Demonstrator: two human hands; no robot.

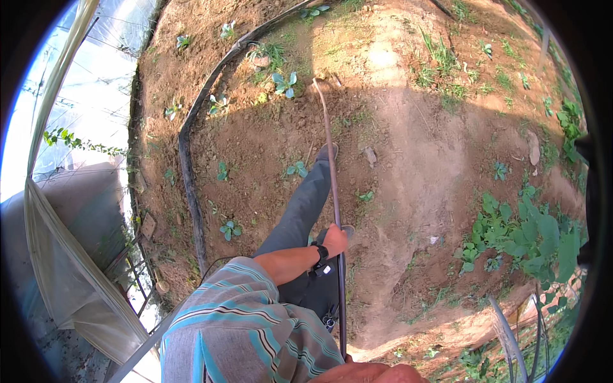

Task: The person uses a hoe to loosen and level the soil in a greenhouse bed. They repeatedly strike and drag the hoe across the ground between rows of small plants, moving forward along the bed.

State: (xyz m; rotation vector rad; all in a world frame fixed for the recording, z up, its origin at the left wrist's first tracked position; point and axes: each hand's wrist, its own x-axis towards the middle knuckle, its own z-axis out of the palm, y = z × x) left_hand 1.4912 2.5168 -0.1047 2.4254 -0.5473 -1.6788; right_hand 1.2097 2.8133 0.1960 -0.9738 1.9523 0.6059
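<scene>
My left hand [335,240], with a dark watch on its wrist, is closed round the middle of a long-handled hoe [336,191]. The brown, slightly curved handle runs away from me, and its thin bent end reaches the soil between the seedlings; the blade is hard to make out. At the lower edge, my right hand [367,373] is partly cut off and closed at the near end of the handle. Just left of the hoe's far end grows a blue-green leafy seedling [285,84]. Another seedling [297,168] stands beside my forward foot.
A black hose [186,153] curves along the left of the bed, among several seedlings. Plastic sheeting [70,255] hangs at the left. Bare trodden soil [415,179] lies to the right, with a broad-leaved plant [523,236] beyond. A stone [370,155] lies near the handle.
</scene>
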